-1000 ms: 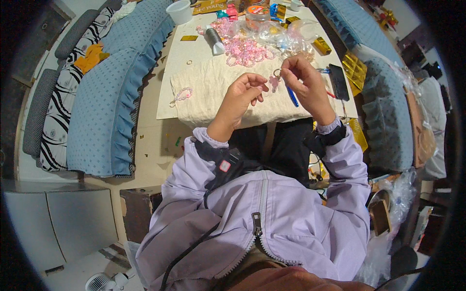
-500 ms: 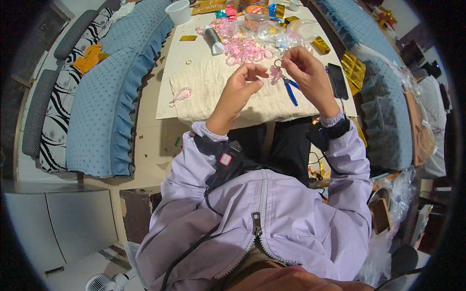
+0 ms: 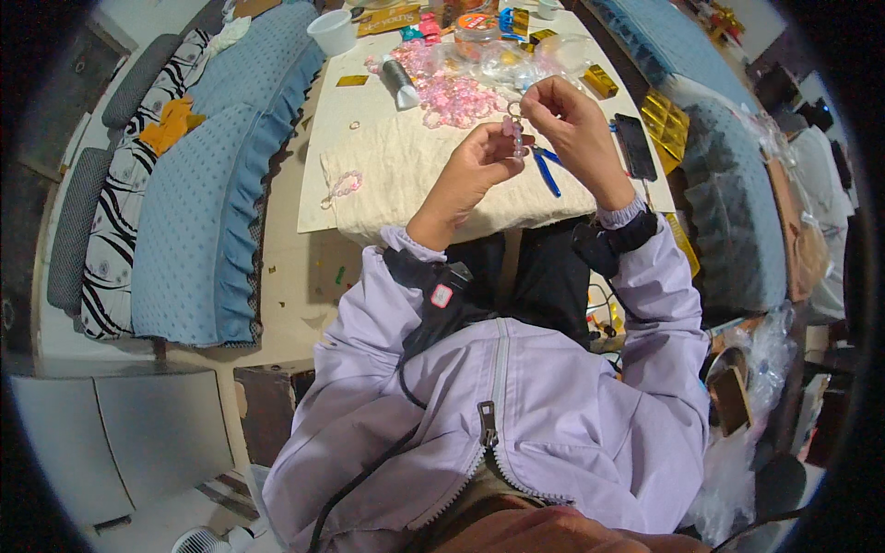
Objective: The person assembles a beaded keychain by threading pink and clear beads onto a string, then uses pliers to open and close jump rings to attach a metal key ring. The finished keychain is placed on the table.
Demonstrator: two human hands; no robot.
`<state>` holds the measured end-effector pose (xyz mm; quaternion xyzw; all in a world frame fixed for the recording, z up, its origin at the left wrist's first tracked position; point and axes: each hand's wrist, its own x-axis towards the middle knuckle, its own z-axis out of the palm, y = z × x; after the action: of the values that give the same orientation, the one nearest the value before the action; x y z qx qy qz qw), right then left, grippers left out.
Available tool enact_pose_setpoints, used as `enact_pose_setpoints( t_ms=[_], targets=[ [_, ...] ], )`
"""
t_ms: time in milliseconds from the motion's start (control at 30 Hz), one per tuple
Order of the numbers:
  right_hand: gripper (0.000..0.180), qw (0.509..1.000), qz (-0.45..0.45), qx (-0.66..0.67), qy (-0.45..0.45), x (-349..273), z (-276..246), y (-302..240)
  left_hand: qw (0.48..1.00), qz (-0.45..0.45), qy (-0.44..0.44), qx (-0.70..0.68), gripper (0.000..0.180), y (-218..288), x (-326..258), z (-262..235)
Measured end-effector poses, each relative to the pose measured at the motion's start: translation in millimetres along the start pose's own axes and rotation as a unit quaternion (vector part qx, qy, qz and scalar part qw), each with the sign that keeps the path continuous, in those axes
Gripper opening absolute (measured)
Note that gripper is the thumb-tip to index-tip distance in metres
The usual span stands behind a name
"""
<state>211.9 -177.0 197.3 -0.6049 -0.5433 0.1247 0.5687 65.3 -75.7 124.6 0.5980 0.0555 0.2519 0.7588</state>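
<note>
My right hand (image 3: pixel 573 134) pinches the metal ring of a pink beaded keychain (image 3: pixel 513 130) above the cloth. The keychain's beads hang down from the ring to the fingers of my left hand (image 3: pixel 472 177), closed around their lower part. Part of the strand is hidden behind those fingers. Blue-handled pliers (image 3: pixel 546 172) lie on the cream cloth (image 3: pixel 406 157), just below my right hand. A second beaded keychain (image 3: pixel 345 186), curled in a loop, rests on the cloth's left side.
A heap of pink beads (image 3: pixel 461 100) lies beyond my hands, beside a spool of grey thread (image 3: pixel 399 83). Clear plastic bags and a round tub (image 3: pixel 477 35) sit farther back. A phone (image 3: pixel 634 146) lies at the table's right edge. Blue-covered sofas (image 3: pixel 198 194) flank the table.
My left hand has moved right and closed on the hanging beads. My right hand has shifted slightly left, still holding the ring. The keychain now hangs straighter.
</note>
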Motion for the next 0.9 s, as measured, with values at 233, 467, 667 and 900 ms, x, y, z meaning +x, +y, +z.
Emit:
enact_pose_setpoints(
  t_ms=[233,467,667,900],
  targets=[
    [0.017,0.999,0.025,0.019,0.013,-0.4,1.7,2.3,0.999,-0.007,-0.014,-0.052,0.042,-6.8,0.6,-2.7],
    [0.021,0.999,-0.001,-0.04,0.03,1.4,-2.5,3.6,0.999,-0.027,-0.018,-0.039,0.042,-10.6,-2.8,-7.9],
    [0.02,0.998,-0.015,-0.035,0.039,1.1,-2.9,4.2,0.999,-0.015,0.025,-0.013,0.047,-9.8,-2.3,-9.1],
    [0.02,0.998,-0.014,-0.044,0.036,0.0,-3.3,3.5,0.994,0.061,0.047,0.081,0.05,14.2,3.8,-9.3]
  ],
)
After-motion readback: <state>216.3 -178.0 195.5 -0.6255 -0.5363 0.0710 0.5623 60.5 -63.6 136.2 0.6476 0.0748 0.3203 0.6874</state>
